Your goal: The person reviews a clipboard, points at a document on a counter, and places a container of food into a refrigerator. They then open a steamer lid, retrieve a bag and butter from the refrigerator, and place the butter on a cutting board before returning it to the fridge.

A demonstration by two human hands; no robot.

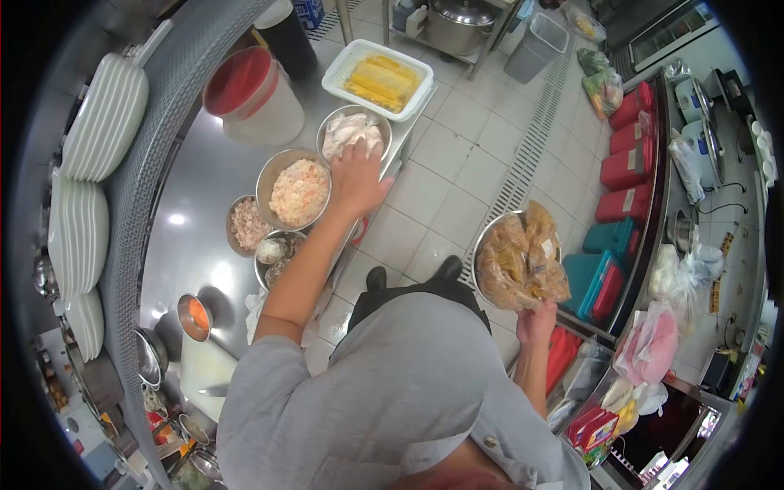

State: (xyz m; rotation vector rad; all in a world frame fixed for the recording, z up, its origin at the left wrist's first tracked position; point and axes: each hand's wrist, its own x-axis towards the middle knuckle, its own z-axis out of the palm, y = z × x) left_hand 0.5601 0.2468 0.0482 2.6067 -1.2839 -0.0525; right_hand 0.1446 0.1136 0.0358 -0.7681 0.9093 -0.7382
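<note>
My left hand point(357, 181) reaches over the counter to a metal bowl point(322, 137) of pale raw meat point(351, 132). Its fingers are stretched over the near rim and touch the meat or the rim, with the thumb held apart. Out to the side, my right hand point(536, 322) grips the near edge of another metal bowl point(480, 276), held above the floor. Plastic bags point(518, 257) of brownish food fill that bowl and overhang its rim. Beside my left hand stands a metal bowl point(263, 189) of pinkish-orange chopped mixture point(300, 192).
On the steel counter point(184, 220) are a white tray point(333, 83) of yellow food, a tub with a red lid point(238, 80), smaller bowls and a knife point(214, 390) on a cutting board point(200, 363). Plates point(106, 118) line the left shelf. Red bins point(627, 167) stand right.
</note>
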